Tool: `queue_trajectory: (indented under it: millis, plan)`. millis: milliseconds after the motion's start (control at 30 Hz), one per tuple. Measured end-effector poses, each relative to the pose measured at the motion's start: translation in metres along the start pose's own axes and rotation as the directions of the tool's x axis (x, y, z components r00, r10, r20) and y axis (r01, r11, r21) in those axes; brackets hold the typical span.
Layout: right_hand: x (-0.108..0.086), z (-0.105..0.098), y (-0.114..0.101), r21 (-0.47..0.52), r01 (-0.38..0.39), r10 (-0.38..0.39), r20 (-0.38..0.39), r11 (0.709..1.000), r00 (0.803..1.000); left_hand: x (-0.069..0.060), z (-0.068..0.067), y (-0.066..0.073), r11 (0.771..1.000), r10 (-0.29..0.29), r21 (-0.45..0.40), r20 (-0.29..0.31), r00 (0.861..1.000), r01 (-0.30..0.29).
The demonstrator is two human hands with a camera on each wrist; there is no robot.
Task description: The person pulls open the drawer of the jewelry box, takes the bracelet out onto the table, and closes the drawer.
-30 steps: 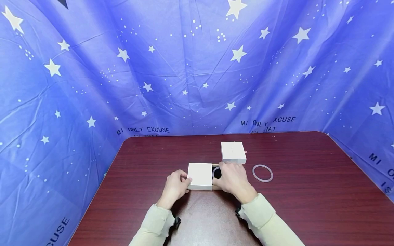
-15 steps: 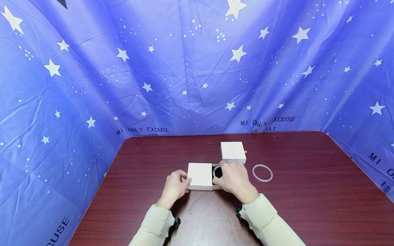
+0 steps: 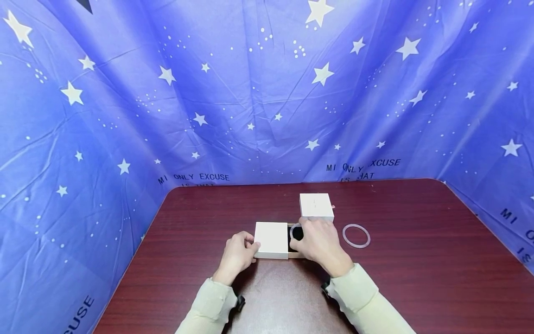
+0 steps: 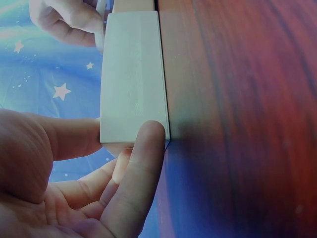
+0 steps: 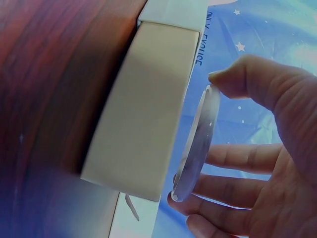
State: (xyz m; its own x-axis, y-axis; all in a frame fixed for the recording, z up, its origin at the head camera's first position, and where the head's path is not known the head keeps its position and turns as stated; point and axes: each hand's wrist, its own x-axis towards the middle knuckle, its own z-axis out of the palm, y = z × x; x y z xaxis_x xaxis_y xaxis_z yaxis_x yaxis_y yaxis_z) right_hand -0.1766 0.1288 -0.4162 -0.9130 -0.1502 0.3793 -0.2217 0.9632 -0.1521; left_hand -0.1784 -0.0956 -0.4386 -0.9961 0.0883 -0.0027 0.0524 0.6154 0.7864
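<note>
A white drawer-style gift box (image 3: 271, 239) lies on the table, its tan inner tray (image 5: 141, 109) slid partly out to the right and showing a black inside. With thumb and fingers, my left hand (image 3: 237, 255) grips the left end of the white sleeve (image 4: 131, 74). Over the tray, my right hand (image 3: 319, 243) pinches a pale, translucent bangle (image 5: 198, 144) between thumb and fingertips. In the right wrist view the bangle stands just above the tray's top edge, tilted. From the head, my right hand hides most of the bangle and the tray's right end.
Behind my right hand stands a second white box (image 3: 315, 204) with a small pink ribbon tab (image 3: 333, 207). A second pale bangle (image 3: 356, 235) lies flat on the dark red wooden table (image 3: 187, 222) to the right. Blue star-printed cloth (image 3: 250, 93) hangs around the table's back and sides.
My right hand and the bangle in it have shifted slightly to the right over the tray. My left hand and both boxes have stayed in place.
</note>
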Motion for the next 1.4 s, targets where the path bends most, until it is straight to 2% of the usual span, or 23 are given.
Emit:
queue_trajectory:
  millis: [867, 1133, 1400]
  plan:
    - [-0.002, -0.006, 0.014, 0.034, 0.004, -0.004, 0.001, 0.999, 1.000, 0.001, -0.001, -0.002, 1.000, 0.010, 0.023, 0.004, 1.000, -0.010]
    - [-0.001, -0.011, 0.021, 0.014, -0.021, 0.020, 0.032, 1.000, 0.999, 0.001, -0.001, -0.002, 1.000, 0.007, 0.007, 0.000, 1.000, -0.007]
    - [-0.001, -0.019, 0.032, 0.044, -0.084, 0.081, 0.071, 0.995, 0.994, 0.001, -0.002, -0.001, 1.000, 0.002, 0.008, -0.005, 1.000, -0.002]
